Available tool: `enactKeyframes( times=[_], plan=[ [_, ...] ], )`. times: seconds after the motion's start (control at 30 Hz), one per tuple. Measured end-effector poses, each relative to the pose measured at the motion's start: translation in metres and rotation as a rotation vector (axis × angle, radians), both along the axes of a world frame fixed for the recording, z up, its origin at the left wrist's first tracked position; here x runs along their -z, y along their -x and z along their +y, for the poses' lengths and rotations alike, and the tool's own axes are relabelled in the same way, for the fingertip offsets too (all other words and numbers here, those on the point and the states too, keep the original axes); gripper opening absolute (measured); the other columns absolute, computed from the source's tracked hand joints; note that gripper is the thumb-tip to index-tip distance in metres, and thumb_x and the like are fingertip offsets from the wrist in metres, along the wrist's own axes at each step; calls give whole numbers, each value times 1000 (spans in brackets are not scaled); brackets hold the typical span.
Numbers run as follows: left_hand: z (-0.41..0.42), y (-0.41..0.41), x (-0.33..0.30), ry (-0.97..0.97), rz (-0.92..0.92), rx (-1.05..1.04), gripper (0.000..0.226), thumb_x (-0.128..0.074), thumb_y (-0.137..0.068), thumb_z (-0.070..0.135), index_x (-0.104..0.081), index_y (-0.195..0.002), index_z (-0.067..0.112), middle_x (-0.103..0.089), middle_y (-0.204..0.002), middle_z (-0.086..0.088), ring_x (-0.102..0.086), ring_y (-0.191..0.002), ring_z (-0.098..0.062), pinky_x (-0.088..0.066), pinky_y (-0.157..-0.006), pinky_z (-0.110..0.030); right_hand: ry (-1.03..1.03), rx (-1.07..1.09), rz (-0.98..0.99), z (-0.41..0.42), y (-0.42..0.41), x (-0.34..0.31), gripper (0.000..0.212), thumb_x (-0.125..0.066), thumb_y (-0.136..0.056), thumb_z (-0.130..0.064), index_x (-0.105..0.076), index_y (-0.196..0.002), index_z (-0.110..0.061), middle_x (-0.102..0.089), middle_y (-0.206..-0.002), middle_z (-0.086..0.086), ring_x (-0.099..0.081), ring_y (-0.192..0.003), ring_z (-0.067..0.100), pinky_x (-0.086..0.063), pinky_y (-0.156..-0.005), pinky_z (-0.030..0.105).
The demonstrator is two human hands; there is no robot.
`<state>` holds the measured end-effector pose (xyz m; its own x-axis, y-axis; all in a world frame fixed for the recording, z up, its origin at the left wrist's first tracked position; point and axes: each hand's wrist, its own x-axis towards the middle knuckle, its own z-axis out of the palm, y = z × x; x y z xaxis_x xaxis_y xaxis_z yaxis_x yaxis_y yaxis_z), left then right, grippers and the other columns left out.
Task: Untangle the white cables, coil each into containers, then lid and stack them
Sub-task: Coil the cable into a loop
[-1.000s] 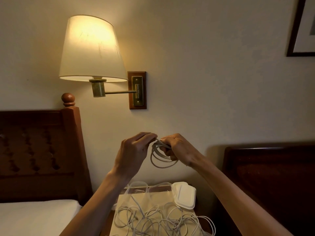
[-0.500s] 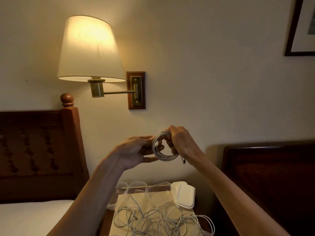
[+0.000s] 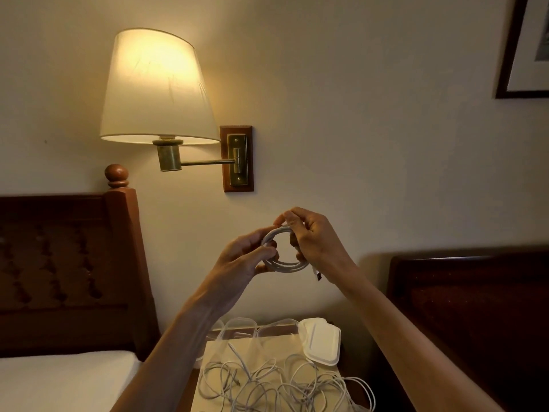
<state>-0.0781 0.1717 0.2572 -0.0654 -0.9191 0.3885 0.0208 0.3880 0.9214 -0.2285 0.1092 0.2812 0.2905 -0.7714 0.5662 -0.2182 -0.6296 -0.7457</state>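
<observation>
Head view showed you held the coil (image 3: 282,251) up in front of the wall, left hand (image 3: 243,260) and right hand (image 3: 312,239) both clenched on its loops to keep them from springing open, above the tangle (image 3: 282,385) and containers (image 3: 255,328) on the surface (image 3: 267,349).

One coiled cable (image 3: 282,257), two hands — left (image 3: 243,260), right (image 3: 315,242) — one lamp (image 3: 157,87)

The coiled cable (image 3: 282,257) in my grip looks like smooth, matt white plastic, as does the tangle (image 3: 276,385) below. The containers (image 3: 240,327) are clear glossy plastic, their lids (image 3: 322,340) matt white. Polished wood headboard (image 3: 68,263); dull brass lamp arm (image 3: 205,163), cloth shade (image 3: 157,87).
</observation>
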Motion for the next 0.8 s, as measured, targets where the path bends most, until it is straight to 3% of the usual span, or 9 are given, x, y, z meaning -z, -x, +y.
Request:
enactKeyframes(
  times=[0.1,0.27,0.33,0.4,0.43,0.57,0.67,0.8],
  plan=[
    [-4,3,2,94,-137,-125,24,-47,-100,10,-62,-117,12,-59,-98,-15,-61,-96,-27,-55,-91,-39,1,-17,-46,-1,-2,0,33,-47,-100,-36,-70,-100,-13,-49,-60,-6,-45,-47,3,-42,-49,19],
    [-15,4,12,444,-534,-468,31,-46,-99,21,-56,-125,10,-70,-96,-2,-69,-81,-11,-60,-66,-26,55,83,-93,1,-5,2,31,-50,-98,-36,-72,-95,-14,-54,-59,-7,-50,-48,4,-48,-51,23],
    [-14,6,12,487,-741,-670,35,-43,-96,35,-65,-107,10,-70,-81,-1,-62,-60,-8,-49,-49,-24,76,145,-83,0,-5,3,34,-50,-98,-36,-73,-97,-10,-53,-58,-7,-48,-46,6,-46,-52,23],
    [-13,6,9,448,-952,-847,44,-39,-93,46,-67,-88,12,-65,-66,2,-49,-50,-9,-30,-45,-19,106,204,-62,-1,-3,5,34,-50,-98,-32,-72,-101,-6,-51,-56,-6,-44,-43,8,-38,-46,15],
    [-12,4,8,439,-1011,-900,45,-38,-93,50,-65,-84,15,-60,-61,5,-46,-48,-9,-28,-45,-20,119,229,-53,-2,-2,7,34,-50,-99,-30,-72,-99,-4,-49,-54,-7,-44,-42,7,-35,-44,13],
    [-14,-1,5,501,-1010,-908,38,-42,-96,51,-56,-76,22,-47,-57,13,-50,-47,-12,-35,-46,-23,149,310,-35,-4,1,11,42,-49,-101,-29,-69,-76,-2,-50,-52,-8,-52,-47,-3,-36,-47,8],
    [-12,-2,7,533,-941,-877,39,-44,-96,50,-54,-73,21,-46,-54,14,-48,-45,-10,-34,-43,-23,179,346,-29,-9,0,6,43,-50,-101,-29,-64,-66,-8,-56,-54,2,-49,-43,10,-36,-48,8],
    [-8,-10,19,566,-858,-828,44,-42,-99,51,-59,-73,20,-45,-49,15,-47,-41,-7,-44,-39,-31,196,359,12,-13,1,6,46,-50,-101,-26,-63,-62,-6,-58,-53,9,-43,-39,11,-36,-46,12]
  ],
)
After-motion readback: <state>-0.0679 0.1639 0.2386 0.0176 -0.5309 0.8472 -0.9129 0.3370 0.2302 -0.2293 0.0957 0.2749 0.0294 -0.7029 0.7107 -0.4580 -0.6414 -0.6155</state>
